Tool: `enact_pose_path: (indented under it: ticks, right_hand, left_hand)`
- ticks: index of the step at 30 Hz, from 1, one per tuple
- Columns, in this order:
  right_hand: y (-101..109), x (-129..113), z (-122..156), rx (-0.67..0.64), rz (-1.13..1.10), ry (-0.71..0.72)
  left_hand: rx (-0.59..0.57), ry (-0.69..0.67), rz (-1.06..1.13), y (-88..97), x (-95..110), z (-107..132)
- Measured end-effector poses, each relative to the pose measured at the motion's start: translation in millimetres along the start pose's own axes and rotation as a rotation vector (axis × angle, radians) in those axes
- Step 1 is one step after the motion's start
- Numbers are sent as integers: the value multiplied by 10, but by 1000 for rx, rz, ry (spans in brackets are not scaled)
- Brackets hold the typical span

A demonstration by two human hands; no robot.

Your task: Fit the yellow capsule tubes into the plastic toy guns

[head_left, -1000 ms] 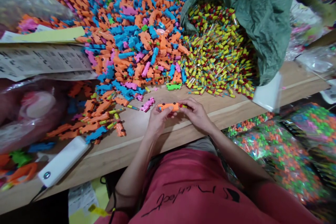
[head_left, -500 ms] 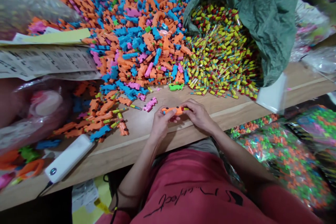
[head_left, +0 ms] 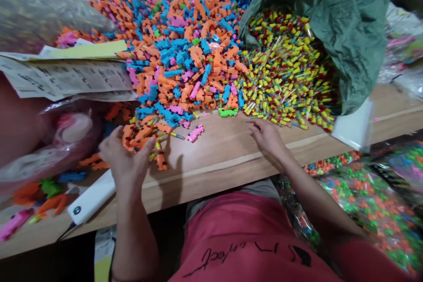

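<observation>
My left hand (head_left: 127, 156) is spread wide over a small heap at the left, with thumb and fingers on either side of several orange toy cars (head_left: 137, 134). Some cars in this heap have thin yellow-and-blue tubes beside or in them. My right hand (head_left: 267, 137) reaches to the front edge of a pile of small yellow tubes with red ends (head_left: 284, 75). Its fingers are stretched out and slightly apart, the tips beside the nearest tubes. A pink toy car (head_left: 195, 133) and a green toy car (head_left: 228, 112) lie between my hands and the large pile.
A large pile of orange, blue and pink toy cars (head_left: 185, 48) covers the table's back. A green sack (head_left: 360, 44) surrounds the tubes. At the left are printed papers (head_left: 82, 77) and a white power bank (head_left: 92, 196) with a cable. Bagged toys (head_left: 360, 202) lie lower right.
My hands have parted. The orange car they held together with a tube is no longer between them. My left hand has moved left to the small heap, my right towards the tubes.
</observation>
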State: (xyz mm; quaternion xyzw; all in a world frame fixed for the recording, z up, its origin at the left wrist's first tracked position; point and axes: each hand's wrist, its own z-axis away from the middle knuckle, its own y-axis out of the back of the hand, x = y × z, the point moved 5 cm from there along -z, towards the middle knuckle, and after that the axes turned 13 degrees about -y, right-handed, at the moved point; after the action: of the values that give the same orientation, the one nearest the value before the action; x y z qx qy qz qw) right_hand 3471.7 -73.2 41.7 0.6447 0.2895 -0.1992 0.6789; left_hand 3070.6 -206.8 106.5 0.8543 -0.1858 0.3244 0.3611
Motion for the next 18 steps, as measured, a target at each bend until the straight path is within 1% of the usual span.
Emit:
enact_pose_path:
  ticks: [1,2,3,4,5,7,8,9,10,11,12,13,15,18]
  right_hand:
    - [15,85,-45,14,101,-68]
    - [17,147,-76,15,190,-128]
    - [7,184,-92,9,262,-174]
    - [-12,198,-97,-2,314,-200]
    - [-37,195,-91,-15,346,-208]
    - [-85,174,-65,-26,370,-199]
    - [-108,170,-49,-27,370,-188]
    - [-127,175,-35,-24,361,-178]
    - [-143,188,-22,-18,335,-173]
    - [-159,202,-9,-13,286,-165]
    - [-176,209,4,-14,213,-150]
    - [-196,203,21,-21,124,-128]
    - [-247,136,72,-62,-77,-73]
    - [-352,-92,193,-194,-351,-11]
  left_hand:
    - [37,-83,-107,21,-1,-27]
    - [40,-133,-188,-34,14,-25]
    - [-2,-155,-239,-163,39,-2]
    - [-90,-164,-259,-354,72,35]
    - [-201,-161,-267,-577,106,84]
    - [-423,-143,-300,-1014,166,195]
    - [-515,-135,-311,-1192,187,245]
    - [-577,-125,-309,-1326,201,286]
    - [-605,-112,-286,-1416,211,315]
    - [-603,-91,-231,-1468,219,336]
    - [-578,-54,-139,-1494,224,353]
    - [-540,2,-10,-1506,229,373]
    - [-466,173,328,-1535,253,436]
    - [-363,493,824,-1630,376,584]
